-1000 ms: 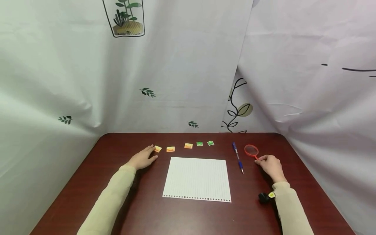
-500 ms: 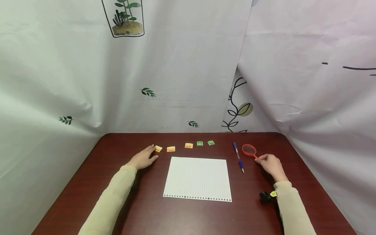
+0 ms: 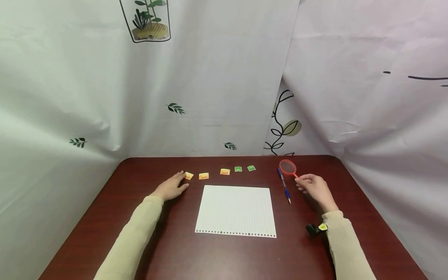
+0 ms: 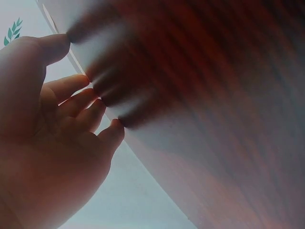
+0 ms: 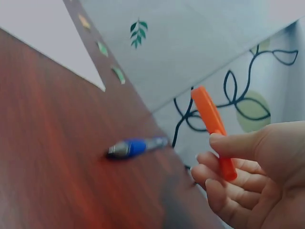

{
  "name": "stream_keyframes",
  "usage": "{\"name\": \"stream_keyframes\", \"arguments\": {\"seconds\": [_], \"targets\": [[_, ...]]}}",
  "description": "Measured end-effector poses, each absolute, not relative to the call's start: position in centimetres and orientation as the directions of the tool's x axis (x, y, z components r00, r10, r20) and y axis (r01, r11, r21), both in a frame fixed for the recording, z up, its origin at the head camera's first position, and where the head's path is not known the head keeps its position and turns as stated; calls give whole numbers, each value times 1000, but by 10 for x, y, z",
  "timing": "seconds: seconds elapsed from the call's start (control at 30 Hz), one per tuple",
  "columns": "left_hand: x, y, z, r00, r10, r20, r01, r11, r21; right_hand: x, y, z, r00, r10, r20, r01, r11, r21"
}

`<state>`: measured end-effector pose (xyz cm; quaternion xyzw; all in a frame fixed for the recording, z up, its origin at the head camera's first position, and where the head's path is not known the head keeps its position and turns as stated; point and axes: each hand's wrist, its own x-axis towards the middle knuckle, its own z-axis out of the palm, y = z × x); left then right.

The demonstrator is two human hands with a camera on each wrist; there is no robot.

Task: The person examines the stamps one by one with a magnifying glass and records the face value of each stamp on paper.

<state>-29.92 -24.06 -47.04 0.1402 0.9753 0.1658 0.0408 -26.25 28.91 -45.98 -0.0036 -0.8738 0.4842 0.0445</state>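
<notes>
My right hand [image 3: 316, 189] pinches the handle of a red magnifying glass [image 3: 287, 167] between thumb and fingers. In the right wrist view the orange-red magnifying glass [image 5: 209, 112] appears edge-on, held up off the table. Its lens overlaps the top of a blue pen [image 3: 284, 186] in the head view. Over at the left, my left hand [image 3: 170, 187] rests on the table with its fingers extended. Its fingertips touch or partly cover a small orange stamp-like paper piece [image 3: 189, 175]; which of the two, I cannot tell.
A lined sheet of paper [image 3: 236, 210] with punched holes along its near edge lies between the hands. Behind it sit more orange pieces [image 3: 203, 176] and two green ones [image 3: 238, 169]. Patterned white cloth [image 3: 224, 77] hangs behind the dark red table [image 3: 224, 256].
My right hand has raised the magnifying glass off the table and carried it left and away from me, toward the pen's top. The left hand stays in place.
</notes>
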Motion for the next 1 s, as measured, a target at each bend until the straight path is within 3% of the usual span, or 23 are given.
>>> {"name": "stream_keyframes", "arguments": {"seconds": [0.4, 0.73, 1.0], "targets": [[-300, -242, -474, -961, 275, -43, 248, 915, 318, -284, 230, -437, -979, 57, 197, -165, 345, -924], [-300, -240, -476, -966, 254, -48, 224, 913, 340, -290, 148, -420, -978, 56, 200, -194, 106, -975], [-298, -244, -472, -969, 245, -41, 216, 912, 348, -294, 90, -437, -986, 70, 149, -155, -100, -983]]}}
